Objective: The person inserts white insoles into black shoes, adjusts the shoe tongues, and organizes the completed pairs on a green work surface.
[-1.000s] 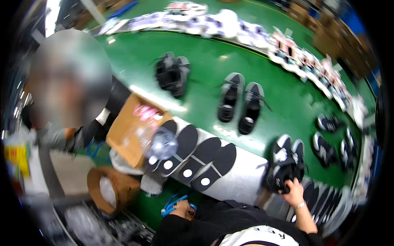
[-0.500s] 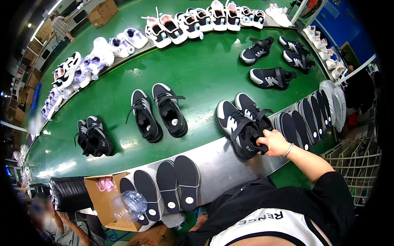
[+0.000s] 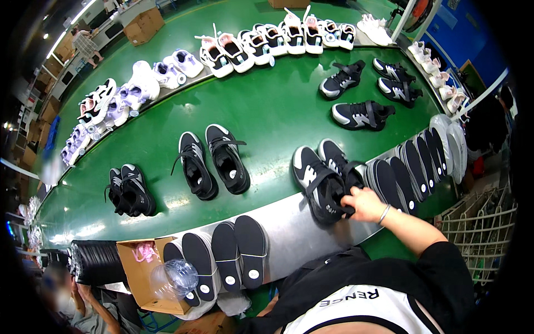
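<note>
A pair of black-and-grey sneakers lies at the near edge of the green belt, toes pointing away from me. My right hand [image 3: 364, 205] is closed at the heel end, gripping the collar of the nearer sneaker [image 3: 319, 183]. Its mate [image 3: 340, 161] lies close against it on the right, partly hidden. Only a sliver of skin from my left hand [image 3: 270, 307] shows low beside my body; its fingers are hidden. Further left on the belt stand a larger black pair [image 3: 227, 161] and a smaller one [image 3: 131, 192].
More black sneakers [image 3: 364, 115] lie at the far right. White sneakers [image 3: 219, 55] line the far ledge. Stacked black insoles [image 3: 251, 250] rest on the near metal ledge [image 3: 300, 239], with others [image 3: 384, 181] to the right. A cardboard box [image 3: 133, 273] and a seated person [image 3: 92, 306] are lower left.
The view has shifted slightly, so most things sit a little differently in the picture. My right hand still grips the same sneaker at its heel. My left hand shows less than before.
</note>
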Available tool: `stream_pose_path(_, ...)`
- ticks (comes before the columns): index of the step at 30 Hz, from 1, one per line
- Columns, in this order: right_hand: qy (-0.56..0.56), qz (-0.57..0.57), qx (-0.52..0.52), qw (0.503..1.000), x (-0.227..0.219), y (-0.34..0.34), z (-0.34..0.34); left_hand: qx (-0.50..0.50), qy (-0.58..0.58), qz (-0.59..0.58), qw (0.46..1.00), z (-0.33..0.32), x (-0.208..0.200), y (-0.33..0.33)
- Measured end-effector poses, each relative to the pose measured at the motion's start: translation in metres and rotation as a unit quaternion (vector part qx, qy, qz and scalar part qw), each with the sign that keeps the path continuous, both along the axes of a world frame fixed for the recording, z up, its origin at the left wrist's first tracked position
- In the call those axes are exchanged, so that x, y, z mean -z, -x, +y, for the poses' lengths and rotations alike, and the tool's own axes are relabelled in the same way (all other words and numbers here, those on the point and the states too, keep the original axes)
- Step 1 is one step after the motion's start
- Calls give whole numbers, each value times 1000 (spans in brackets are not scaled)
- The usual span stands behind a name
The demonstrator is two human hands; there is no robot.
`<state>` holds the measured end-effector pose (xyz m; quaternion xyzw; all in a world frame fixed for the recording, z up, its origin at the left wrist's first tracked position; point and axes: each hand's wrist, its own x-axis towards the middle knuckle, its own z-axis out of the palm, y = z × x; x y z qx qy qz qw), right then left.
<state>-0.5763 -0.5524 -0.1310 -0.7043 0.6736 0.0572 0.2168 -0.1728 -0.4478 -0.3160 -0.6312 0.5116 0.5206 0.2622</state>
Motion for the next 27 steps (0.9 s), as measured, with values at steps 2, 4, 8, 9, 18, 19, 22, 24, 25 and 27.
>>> stream_pose_path(2,1,-13,-9,1000,-4,-5,10,-1,2,1,1000,0,-7,0)
stream_pose_path(4,-5,-1,-31,999,1,-6,26,10,-2,5,1000,0,-16,-2)
stream_pose_path(8,-53,2,-62,997,-5,-12,39,50,-39,29,998,2,-49,-4)
stream_pose_path(9,-62,-5,-70,996,-8,-11,39,65,-55,40,996,1,-60,-2)
stream_pose_path(18,-125,-170,-149,966,-6,0,29,-13,132,272,953,-111,-216,112)
stream_pose_path(19,-123,-153,-173,965,-9,-7,24,-69,195,284,936,-120,-209,132)
stream_pose_path(22,3,-191,-190,963,14,-23,14,51,328,236,913,-154,-216,215)
stream_pose_path(24,99,-162,-217,958,24,-25,-3,147,422,164,880,-163,-203,248)
stream_pose_path(25,118,-123,-225,959,23,-20,-11,191,489,125,842,-166,-197,257)
stream_pose_path(27,83,-100,-211,969,20,3,-25,174,483,201,834,-176,-187,269)
